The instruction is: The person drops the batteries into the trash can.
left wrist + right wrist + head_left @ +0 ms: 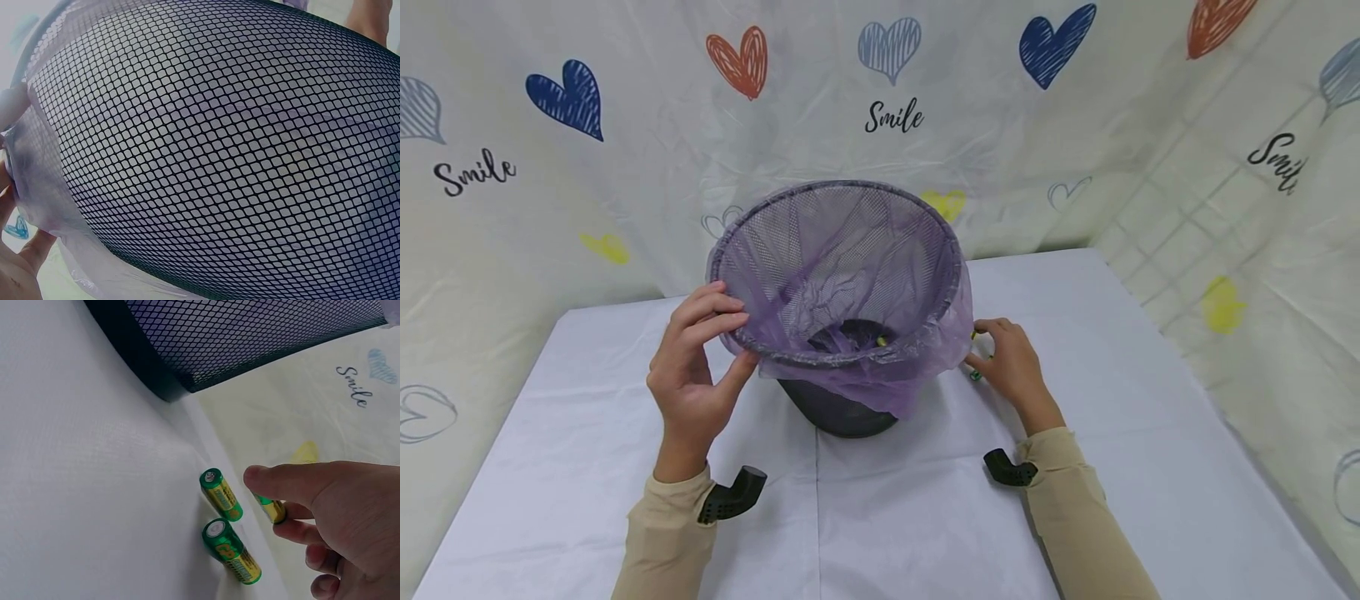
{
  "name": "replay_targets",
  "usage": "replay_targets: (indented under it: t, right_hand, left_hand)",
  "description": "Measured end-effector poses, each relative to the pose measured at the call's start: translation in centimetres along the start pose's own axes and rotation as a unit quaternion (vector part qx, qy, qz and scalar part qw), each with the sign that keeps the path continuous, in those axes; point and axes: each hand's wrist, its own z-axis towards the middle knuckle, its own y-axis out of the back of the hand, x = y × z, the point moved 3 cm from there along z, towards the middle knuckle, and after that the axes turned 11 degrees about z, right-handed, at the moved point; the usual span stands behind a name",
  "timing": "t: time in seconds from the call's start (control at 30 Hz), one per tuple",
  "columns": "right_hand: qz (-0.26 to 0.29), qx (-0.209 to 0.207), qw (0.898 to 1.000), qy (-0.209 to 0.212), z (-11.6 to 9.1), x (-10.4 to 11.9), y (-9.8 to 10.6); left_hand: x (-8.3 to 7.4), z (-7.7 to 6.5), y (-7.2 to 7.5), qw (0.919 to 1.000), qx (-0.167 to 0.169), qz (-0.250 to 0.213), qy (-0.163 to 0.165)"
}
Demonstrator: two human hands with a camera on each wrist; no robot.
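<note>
A black mesh waste bin (pixel 850 421) stands on the table, lined with a purple plastic bag (pixel 880 379) folded over its rim. At the bin's left side my left hand (pixel 692 375) grips the rim through the bag, fingers over the edge and thumb below. To the right of the bin, my right hand (pixel 1011 367) pinches a green and yellow battery (pixel 272 509) between thumb and fingers. Two more batteries, one smaller battery (pixel 221 495) and one thicker battery (pixel 232 551), lie beside that hand on the white cloth. A small yellow-green item (pixel 882 341) shows at the bin's bottom.
A white cloth (pixel 587 433) covers the table. Behind it and on the right hangs a pale curtain (pixel 820 108) with printed hearts and "Smile" lettering. Each sleeve carries a black wrist mount, one on the left wrist (pixel 730 497) and one on the right (pixel 1009 469).
</note>
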Motion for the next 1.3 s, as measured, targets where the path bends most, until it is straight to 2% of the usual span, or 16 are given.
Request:
replay_targets:
  t: [0.5, 0.93, 1.07, 1.3]
  right_hand:
    - [0.018, 0.004, 1.000, 0.017, -0.1, 1.4, 1.3]
    - [0.057, -0.066, 0.995, 0.052, 0.0, 2.1, 2.7]
    - [0.061, -0.088, 0.993, 0.052, 0.0, 2.7, 3.2]
    - [0.066, -0.132, 0.986, 0.076, -0.3, 3.6, 4.0]
  left_hand:
    - [-0.1, 0.0, 0.0, 1.0000, -0.004, -0.005, 0.001]
    - [0.0, 0.0, 0.0, 1.0000, 0.004, 0.001, 0.001]
    - [0.0, -0.1, 0.0, 1.0000, 0.003, 0.000, 0.001]
    - [-0.4, 0.0, 0.0, 1.0000, 0.008, 0.005, 0.000]
